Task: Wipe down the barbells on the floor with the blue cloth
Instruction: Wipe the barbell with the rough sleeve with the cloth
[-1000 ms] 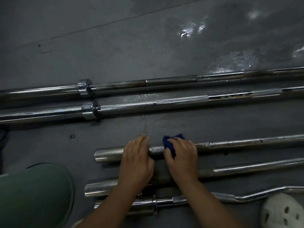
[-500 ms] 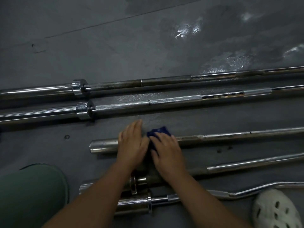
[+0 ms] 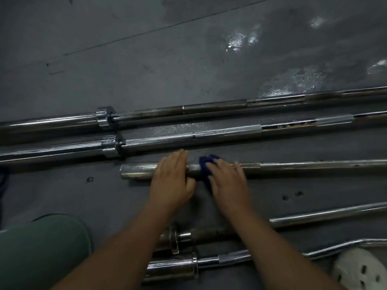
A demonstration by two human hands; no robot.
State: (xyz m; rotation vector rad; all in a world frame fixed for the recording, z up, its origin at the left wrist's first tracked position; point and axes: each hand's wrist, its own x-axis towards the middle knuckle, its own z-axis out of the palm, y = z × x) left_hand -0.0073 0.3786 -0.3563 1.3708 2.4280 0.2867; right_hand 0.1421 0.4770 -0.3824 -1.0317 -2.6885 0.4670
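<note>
Five steel barbells lie side by side on the dark floor. My left hand (image 3: 171,181) rests flat, fingers straight, on the sleeve of the third barbell (image 3: 303,165). Just to its right, my right hand (image 3: 229,183) curves its fingers over the blue cloth (image 3: 204,166) and holds it against that bar's shaft. Most of the cloth is hidden under the hand. Beyond lie two long bars, the farthest barbell (image 3: 209,108) and the second barbell (image 3: 219,133). Nearer me are a straight barbell (image 3: 324,215) and a curl bar (image 3: 234,258).
My green-clad knee (image 3: 41,252) fills the lower left. A white perforated shoe (image 3: 360,271) sits at the lower right beside the curl bar. Wet, shiny patches (image 3: 293,80) mark the floor beyond the bars. Bare floor (image 3: 303,191) separates the third and fourth bars.
Both hands and the third bar have shifted away from me, widening the gap to the nearer bar. The nearer bar's collar has come into sight below my arms.
</note>
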